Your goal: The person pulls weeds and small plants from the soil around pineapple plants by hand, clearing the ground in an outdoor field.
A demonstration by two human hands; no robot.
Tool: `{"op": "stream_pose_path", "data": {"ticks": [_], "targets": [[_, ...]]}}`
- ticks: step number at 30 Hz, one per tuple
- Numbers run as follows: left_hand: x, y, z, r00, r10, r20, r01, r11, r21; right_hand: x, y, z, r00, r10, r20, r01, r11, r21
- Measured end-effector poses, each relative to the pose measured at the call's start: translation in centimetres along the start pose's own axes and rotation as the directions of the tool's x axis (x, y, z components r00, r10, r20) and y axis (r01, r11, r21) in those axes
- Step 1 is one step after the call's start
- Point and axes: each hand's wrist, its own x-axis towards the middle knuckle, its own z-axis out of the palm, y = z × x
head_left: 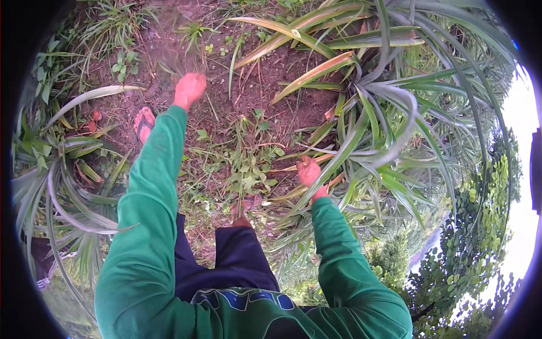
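Observation:
My left hand (190, 90) is closed in a fist above bare reddish soil, with blurred thin stems or grass beside it; what it grips, if anything, I cannot make out. My right hand (308, 171) is lower and to the right, its fingers curled at the base of a large pineapple-like plant (361, 85) with long, pointed leaves. Whatever those fingers hold is hidden. Between the two hands, small green weeds (245, 164) lie or grow on the ground. A yellowed leaf (313, 76) juts from the plant toward the soil.
Another spiky plant (62, 164) stands at the left, with a pale curved leaf above it. My sandalled foot (145, 123) is on the soil (169, 51); the other is below the weeds. Grass tufts (107, 28) grow at the far left. Leafy trees (468, 237) show at the right.

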Motion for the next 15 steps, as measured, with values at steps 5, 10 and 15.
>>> {"op": "stream_pose_path", "data": {"ticks": [5, 10, 15], "targets": [[-12.7, 6.1, 3.1, 0.823, 0.217, 0.524, -0.359, 0.915, 0.185, 4.9, 6.5, 2.8, 0.997, -0.050, 0.062, 0.059, 0.988, -0.146], [-28.4, 7.6, -2.3, 0.850, 0.024, 0.527, -0.218, 0.926, 0.309, 7.7, 1.0, 9.2, 0.945, -0.165, 0.283, 0.233, 0.946, -0.224], [-33.5, 7.8, -1.5, 0.784, 0.229, 0.577, -0.311, 0.949, 0.046, 11.7, 8.1, 12.7, 0.986, 0.153, -0.066, -0.155, 0.988, -0.023]]}}
